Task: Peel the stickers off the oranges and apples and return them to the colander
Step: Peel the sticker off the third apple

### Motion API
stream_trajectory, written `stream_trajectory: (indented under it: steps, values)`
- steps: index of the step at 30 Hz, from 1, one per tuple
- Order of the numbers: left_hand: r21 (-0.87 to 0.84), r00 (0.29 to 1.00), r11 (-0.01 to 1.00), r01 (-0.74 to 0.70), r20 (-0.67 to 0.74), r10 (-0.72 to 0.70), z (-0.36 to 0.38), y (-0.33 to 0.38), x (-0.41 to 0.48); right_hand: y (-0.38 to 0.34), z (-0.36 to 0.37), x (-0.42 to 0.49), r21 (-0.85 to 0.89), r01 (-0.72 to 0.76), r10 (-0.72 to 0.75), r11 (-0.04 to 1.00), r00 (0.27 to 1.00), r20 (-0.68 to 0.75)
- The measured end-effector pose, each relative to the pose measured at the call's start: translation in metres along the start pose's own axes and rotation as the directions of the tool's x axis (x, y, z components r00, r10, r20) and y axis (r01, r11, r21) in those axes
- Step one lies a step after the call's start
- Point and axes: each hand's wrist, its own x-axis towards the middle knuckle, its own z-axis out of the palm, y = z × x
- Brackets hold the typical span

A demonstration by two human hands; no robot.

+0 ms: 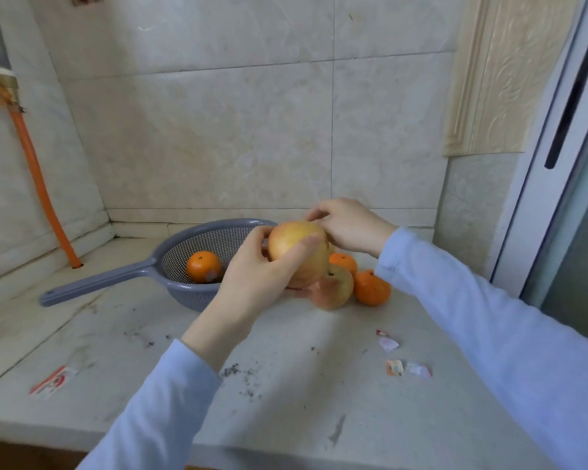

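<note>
Task partway: one orange [202, 266] sat in the colander [218, 222], with a pale patch low on its front, couldn't tell if that was a sticker. Apple [296, 245] was in hand, held up just in front of the colander's right rim. Left hand [252, 276] gripped it from below and the side, fingers curled round the back, thumb laid across the front. Right hand [347, 225] came in from behind the top, thumb and forefinger drawn together and pinching at the apple's upper edge. The sticker itself was hidden by the fingers, so I couldn't tell if it had lifted. Judged step: peeling this apple, return not yet done. Left to do: second apple [333, 290] and two oranges [370, 288] on the counter [286, 418], bunched just right of the colander and touching or nearly so; no stickers readable on them from here. Sticker scraps [389, 344] lay on the counter nearer the person, under the right sleeve, so some peeling looked done. Also around: a red-and-white wrapper [53, 381] at the left front, dark crumbs [238, 371] mid-counter, an orange hose [38, 178] running down the left wall. Path from apple to colander was short; only the left hand itself sat between them
</note>
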Motion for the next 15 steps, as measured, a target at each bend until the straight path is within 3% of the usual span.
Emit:
stream_trajectory:
  steps: [4,8,10,12,15]
  values:
    - [-0.032,1.000,0.999,-0.005,0.009,0.006,0.005,-0.009,-0.021,-0.014,-0.009,-0.051,0.211,-0.028,0.036,0.977,0.999,-0.035]
    - [0.292,0.965,0.920,-0.263,0.054,0.258,0.007,-0.027,-0.035,-0.016,-0.002,-0.108,0.344,-0.104,0.086,0.933,0.994,0.065]
    - [0.358,0.927,0.856,-0.372,0.096,0.363,0.011,-0.036,-0.041,-0.014,0.007,-0.130,0.419,-0.146,0.114,0.896,0.988,0.100]
    - [0.349,0.897,0.828,-0.440,0.122,0.425,0.015,-0.041,-0.044,-0.010,0.013,-0.146,0.596,-0.204,0.152,0.777,0.979,0.137]
    - [0.340,0.845,0.774,-0.535,0.202,0.495,0.017,-0.046,-0.049,0.002,0.023,-0.162,0.809,-0.180,0.128,0.559,0.983,0.131]
